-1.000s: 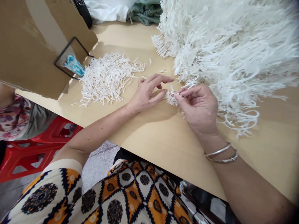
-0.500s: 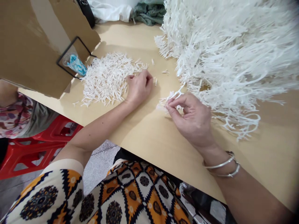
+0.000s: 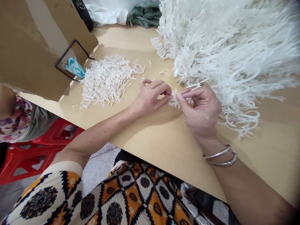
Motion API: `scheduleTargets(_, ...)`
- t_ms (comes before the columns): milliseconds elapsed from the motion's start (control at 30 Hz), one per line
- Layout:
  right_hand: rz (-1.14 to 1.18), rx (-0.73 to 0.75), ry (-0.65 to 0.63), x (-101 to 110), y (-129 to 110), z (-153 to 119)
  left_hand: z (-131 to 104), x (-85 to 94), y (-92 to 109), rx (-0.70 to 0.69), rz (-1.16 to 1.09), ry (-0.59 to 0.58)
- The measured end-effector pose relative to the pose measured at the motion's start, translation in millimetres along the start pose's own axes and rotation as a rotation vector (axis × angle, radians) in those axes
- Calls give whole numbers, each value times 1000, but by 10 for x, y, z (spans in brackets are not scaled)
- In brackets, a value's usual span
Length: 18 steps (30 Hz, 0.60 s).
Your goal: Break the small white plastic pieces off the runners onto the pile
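Note:
My right hand pinches a thin white branched plastic strand, part of which sticks out above the fingers. Close to its fingertips, my left hand has thumb and forefinger pressed together; what lies between them is too small to make out. A little heap of white bits lies under and between the two hands. Left of my left hand spreads a pile of short white plastic pieces. Beyond my right hand rises a large tangled heap of white branched strands.
A cardboard box stands at the left, with a black wire frame and a clear cup with blue markings by it. White and green cloths lie at the back. Another person's arm and red stools are at the left.
My left hand has moved right, from the edge of the small pile to my right hand's fingertips. My right hand has shifted slightly right and up, still pinching the strand.

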State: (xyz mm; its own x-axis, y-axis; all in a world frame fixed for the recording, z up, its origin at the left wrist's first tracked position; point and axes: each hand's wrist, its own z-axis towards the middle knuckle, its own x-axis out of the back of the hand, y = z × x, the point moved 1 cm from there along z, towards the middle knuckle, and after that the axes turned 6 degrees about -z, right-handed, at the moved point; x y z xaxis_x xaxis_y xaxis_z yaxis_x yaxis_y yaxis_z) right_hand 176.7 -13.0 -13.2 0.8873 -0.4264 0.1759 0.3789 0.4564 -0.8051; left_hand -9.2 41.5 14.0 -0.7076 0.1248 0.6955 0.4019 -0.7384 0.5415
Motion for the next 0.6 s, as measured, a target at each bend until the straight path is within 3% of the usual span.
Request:
scheduleTargets(333,-52,6,-38,27,-117,20,28,22,18,176,-472,-96)
scheduleTargets(600,-75,-11,-78,43,-65,8,31,3,-125,131,-473,-30)
